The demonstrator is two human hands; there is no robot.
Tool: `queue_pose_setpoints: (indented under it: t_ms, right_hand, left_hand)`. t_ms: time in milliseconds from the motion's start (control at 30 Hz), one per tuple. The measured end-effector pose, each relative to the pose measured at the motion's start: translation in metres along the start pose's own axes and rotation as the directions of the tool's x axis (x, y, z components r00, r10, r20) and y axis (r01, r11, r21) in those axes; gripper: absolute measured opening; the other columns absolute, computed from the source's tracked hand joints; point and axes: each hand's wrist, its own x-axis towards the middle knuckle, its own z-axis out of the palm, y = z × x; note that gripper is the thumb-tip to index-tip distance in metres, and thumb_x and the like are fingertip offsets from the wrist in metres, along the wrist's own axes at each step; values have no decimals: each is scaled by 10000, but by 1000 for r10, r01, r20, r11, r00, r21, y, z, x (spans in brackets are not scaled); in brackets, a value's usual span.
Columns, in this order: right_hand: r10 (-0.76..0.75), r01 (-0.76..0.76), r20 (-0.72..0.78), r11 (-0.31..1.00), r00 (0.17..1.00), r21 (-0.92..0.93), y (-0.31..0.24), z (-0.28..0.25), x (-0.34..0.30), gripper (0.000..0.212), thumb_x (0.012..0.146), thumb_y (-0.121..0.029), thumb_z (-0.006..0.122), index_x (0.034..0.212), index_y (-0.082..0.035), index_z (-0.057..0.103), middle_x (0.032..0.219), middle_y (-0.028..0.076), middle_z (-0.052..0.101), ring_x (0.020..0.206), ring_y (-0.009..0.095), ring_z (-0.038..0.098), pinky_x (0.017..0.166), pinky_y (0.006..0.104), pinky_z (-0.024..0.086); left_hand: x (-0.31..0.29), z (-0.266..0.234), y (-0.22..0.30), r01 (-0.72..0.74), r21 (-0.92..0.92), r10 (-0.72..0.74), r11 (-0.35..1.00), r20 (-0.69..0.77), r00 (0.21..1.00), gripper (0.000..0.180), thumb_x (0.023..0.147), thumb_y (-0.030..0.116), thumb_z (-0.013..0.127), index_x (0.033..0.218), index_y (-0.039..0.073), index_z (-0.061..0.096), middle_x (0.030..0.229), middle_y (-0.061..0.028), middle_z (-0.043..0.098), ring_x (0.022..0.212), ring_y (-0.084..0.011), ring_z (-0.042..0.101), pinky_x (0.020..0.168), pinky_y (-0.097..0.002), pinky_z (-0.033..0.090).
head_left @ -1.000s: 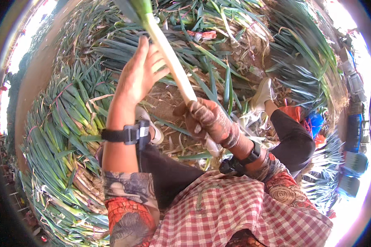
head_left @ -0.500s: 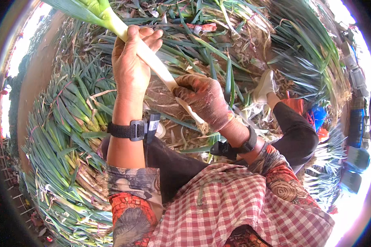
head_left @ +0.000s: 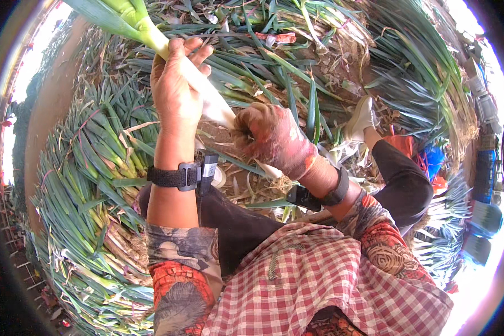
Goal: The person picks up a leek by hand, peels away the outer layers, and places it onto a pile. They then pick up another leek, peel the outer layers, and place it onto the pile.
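A long leek (head_left: 210,95) slants from the upper left down toward the middle, its green leaves (head_left: 123,17) running out past the top edge. My left hand (head_left: 176,92) is bare and wraps the upper white shaft, thumb on the near side and fingertips showing behind. Lower down, my right hand (head_left: 277,140), in a dirt-stained thin glove, is closed round the shaft, hiding part of it. The leek's root end (head_left: 271,171) shows just below the glove. What the right fingertips pinch against the shaft is hidden.
Bundled leeks (head_left: 89,168) are heaped along my left. More leeks (head_left: 414,61) lie at the far right, others (head_left: 448,224) at the near right. Loose leaves and peelings litter the ground ahead. A blue bag (head_left: 433,159) and an orange one (head_left: 400,145) lie beside my right leg.
My right hand has turned slightly and shifted a little left and down along the leek, its fingers curling tighter. The left hand and the leek have barely moved.
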Motion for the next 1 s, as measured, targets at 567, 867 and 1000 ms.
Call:
queue_pose_setpoints:
  t_ms: [567,867,1000]
  right_hand:
    - [475,-558,299,642,828,525,53,-35,-131,192,760,-199,568,828,-34,499,702,79,547,597,200,537,528,284,437]
    - [135,-169,165,961,977,218,-4,-28,-47,536,754,-201,626,1187,8,388,1113,211,510,987,292,543,804,317,463]
    - [171,-361,396,803,902,475,-10,13,-51,319,835,-224,529,1092,-54,447,786,95,581,733,186,580,619,301,457]
  left_hand:
    - [26,-32,40,-131,76,150,988,-355,923,259,849,254,531,681,134,374,543,54,324,424,-46,294,385,-193,253]
    - [-8,-8,9,68,-14,-68,998,-362,930,250,788,258,619,748,139,403,543,38,377,419,-88,368,407,-257,338]
    - [-2,-12,13,85,6,-77,996,-352,933,243,773,252,638,750,144,421,578,39,404,438,-73,368,409,-231,331]
